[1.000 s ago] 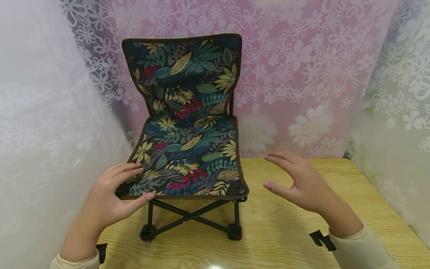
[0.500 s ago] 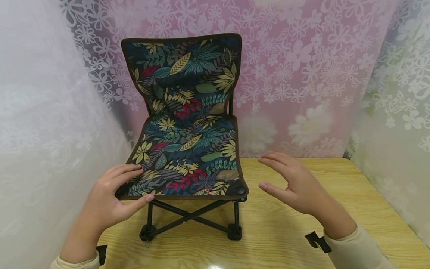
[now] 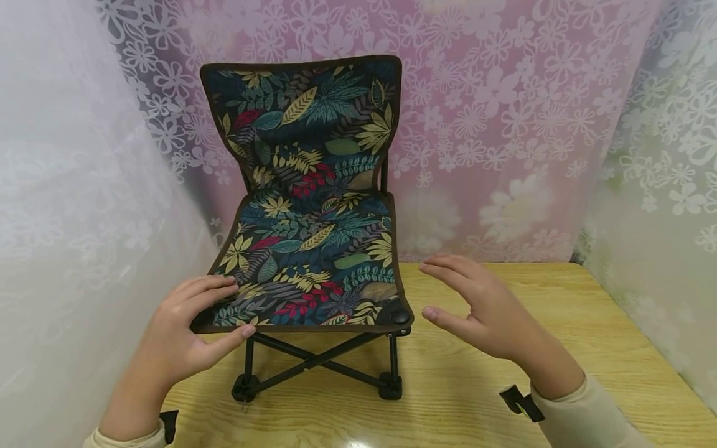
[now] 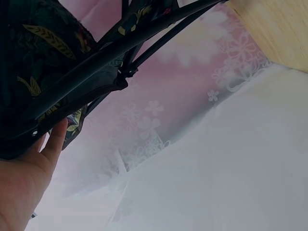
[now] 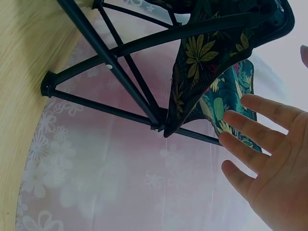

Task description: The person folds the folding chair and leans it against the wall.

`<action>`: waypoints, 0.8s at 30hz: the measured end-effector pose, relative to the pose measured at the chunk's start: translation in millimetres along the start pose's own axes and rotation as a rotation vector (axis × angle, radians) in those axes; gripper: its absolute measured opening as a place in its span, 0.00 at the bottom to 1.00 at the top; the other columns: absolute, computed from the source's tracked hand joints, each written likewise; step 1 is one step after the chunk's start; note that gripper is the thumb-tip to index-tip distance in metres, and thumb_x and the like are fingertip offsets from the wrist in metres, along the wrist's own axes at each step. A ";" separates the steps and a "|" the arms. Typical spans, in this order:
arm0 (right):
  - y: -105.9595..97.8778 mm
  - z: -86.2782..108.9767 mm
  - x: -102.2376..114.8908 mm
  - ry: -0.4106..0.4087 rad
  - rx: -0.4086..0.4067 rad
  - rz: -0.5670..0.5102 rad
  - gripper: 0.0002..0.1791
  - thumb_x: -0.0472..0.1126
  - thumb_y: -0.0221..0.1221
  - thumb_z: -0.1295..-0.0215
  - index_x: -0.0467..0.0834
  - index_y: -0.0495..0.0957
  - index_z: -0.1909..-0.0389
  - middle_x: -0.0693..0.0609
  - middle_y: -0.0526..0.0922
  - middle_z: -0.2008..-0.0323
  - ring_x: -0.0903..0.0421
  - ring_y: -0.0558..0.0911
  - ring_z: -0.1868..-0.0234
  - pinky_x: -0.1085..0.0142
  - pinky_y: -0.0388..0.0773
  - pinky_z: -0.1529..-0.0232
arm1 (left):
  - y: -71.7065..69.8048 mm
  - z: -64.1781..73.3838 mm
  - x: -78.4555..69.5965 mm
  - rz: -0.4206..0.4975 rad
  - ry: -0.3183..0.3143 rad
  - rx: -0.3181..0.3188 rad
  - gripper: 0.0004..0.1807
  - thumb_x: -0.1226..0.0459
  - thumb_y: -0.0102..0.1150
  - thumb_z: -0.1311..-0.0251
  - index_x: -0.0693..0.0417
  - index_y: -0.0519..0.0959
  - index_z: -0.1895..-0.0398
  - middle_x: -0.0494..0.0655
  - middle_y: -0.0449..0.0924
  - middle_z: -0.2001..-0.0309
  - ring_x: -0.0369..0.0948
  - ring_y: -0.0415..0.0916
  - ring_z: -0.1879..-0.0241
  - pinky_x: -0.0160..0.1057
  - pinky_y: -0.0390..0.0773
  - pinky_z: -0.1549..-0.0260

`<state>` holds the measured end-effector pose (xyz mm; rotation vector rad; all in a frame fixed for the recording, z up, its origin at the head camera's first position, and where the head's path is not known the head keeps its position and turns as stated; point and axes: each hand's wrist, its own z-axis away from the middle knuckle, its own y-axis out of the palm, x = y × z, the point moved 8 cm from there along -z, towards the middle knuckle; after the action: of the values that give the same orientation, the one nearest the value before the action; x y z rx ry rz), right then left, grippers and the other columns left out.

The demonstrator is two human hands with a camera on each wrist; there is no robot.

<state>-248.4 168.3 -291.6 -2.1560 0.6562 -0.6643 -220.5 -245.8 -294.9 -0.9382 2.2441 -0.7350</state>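
A small folding chair [image 3: 313, 249] with dark leaf-print fabric and a black metal frame stands unfolded and upright, backrest to the rear. My left hand [image 3: 187, 323] holds its front left seat corner, thumb along the front edge and fingers over the side edge. From below, the left wrist view shows the fingers [image 4: 57, 137] against the seat's dark frame. To the right of the seat, my right hand [image 3: 482, 311] hovers with fingers apart and thumb spread, holding nothing. In the right wrist view its palm faces the chair with the fingers [image 5: 250, 151] extended.
The chair's feet stand on a light wood-grain table [image 3: 504, 386]. Behind it hangs a pink curtain [image 3: 482, 124] with white flowers. A whitish sheet [image 3: 73, 249] closes in the left side, and a pale flowered one [image 3: 666, 218] the right.
My right hand has moved left toward the seat's front right corner, fingers still spread. The left hand stays at its corner, and the chair is in nearly the same place.
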 end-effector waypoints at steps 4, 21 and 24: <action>2.1 -2.2 5.0 -0.006 0.005 -0.011 0.38 0.50 0.72 0.34 0.54 0.73 0.24 0.52 0.75 0.26 0.47 0.74 0.25 0.39 0.74 0.29 | 0.2 1.5 0.4 0.006 -0.004 0.006 0.34 0.56 0.88 0.60 0.52 0.89 0.45 0.49 0.86 0.40 0.50 0.77 0.35 0.24 0.61 0.29; 11.1 -6.6 21.5 -0.039 0.023 -0.043 0.38 0.52 0.72 0.34 0.52 0.73 0.24 0.52 0.75 0.25 0.47 0.71 0.23 0.40 0.71 0.27 | -7.4 4.8 -2.6 0.092 0.105 -0.113 0.30 0.63 0.86 0.62 0.55 0.90 0.49 0.53 0.89 0.45 0.47 0.81 0.40 0.23 0.67 0.30; 12.6 -7.1 24.5 -0.046 0.024 -0.058 0.37 0.51 0.72 0.34 0.50 0.74 0.25 0.53 0.74 0.25 0.48 0.71 0.22 0.40 0.71 0.27 | -7.3 5.5 -2.6 0.104 0.115 -0.129 0.29 0.62 0.87 0.62 0.54 0.91 0.50 0.52 0.89 0.46 0.46 0.81 0.40 0.24 0.68 0.30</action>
<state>-238.0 141.9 -291.6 -2.1681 0.5604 -0.6475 -212.1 -249.6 -292.9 -0.8498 2.4459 -0.6183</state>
